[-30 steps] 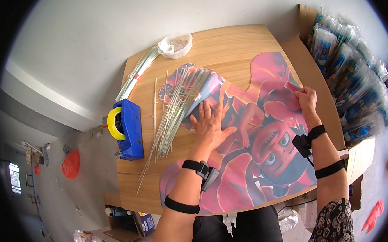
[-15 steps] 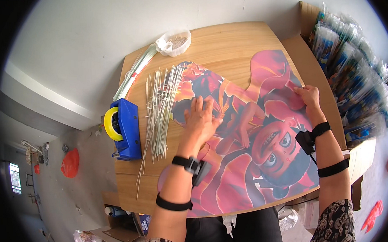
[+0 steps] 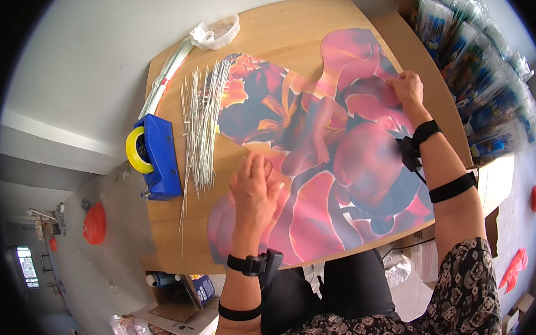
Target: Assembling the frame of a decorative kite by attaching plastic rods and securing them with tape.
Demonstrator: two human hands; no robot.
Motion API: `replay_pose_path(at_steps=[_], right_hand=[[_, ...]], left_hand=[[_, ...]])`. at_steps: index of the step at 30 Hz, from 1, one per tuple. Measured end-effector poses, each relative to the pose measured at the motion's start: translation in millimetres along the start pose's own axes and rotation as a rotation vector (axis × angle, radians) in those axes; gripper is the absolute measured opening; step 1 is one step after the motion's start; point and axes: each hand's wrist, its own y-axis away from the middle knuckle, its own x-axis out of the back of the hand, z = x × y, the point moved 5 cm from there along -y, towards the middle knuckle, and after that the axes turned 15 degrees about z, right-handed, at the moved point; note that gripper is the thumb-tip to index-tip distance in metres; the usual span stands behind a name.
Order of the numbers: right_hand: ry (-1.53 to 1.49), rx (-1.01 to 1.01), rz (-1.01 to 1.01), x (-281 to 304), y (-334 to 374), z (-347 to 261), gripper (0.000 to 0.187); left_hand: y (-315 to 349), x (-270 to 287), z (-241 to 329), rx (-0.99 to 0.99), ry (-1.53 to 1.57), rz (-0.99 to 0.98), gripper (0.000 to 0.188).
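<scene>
The large red and pink printed plastic sheet (image 3: 317, 152) now lies spread flat on the wooden table, where earlier it covered the thin white sticks (image 3: 200, 124) at left. The left hand (image 3: 255, 188) presses it with open palm; the right hand (image 3: 407, 88) pinches its far edge.

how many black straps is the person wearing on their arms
4. Two on the left arm: a wrist strap with a small device and a plain forearm band. Two on the right arm: a wrist strap with a device and a forearm band. More could sit under the sleeve.
</scene>
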Motion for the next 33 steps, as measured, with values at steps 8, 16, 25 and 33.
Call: replay_pose_path(at_steps=[8, 16, 25, 33], right_hand=[[-0.182, 0.719, -0.063, 71, 114, -14, 0.067], [0.058, 0.933, -0.393, 108, 283, -2, 0.067], [0.056, 0.602, -0.113, 135, 255, 44, 0.07], [0.032, 0.432, 0.037, 163, 220, 103, 0.069]], left_hand=[[33, 15, 45, -0.169, 0.079, -0.093, 0.07], [59, 0, 46, -0.316, -0.242, -0.25, 0.072], [77, 54, -57, 0.005, -0.263, -0.024, 0.058], [118, 103, -95, 0.497, -0.196, 0.192, 0.036]])
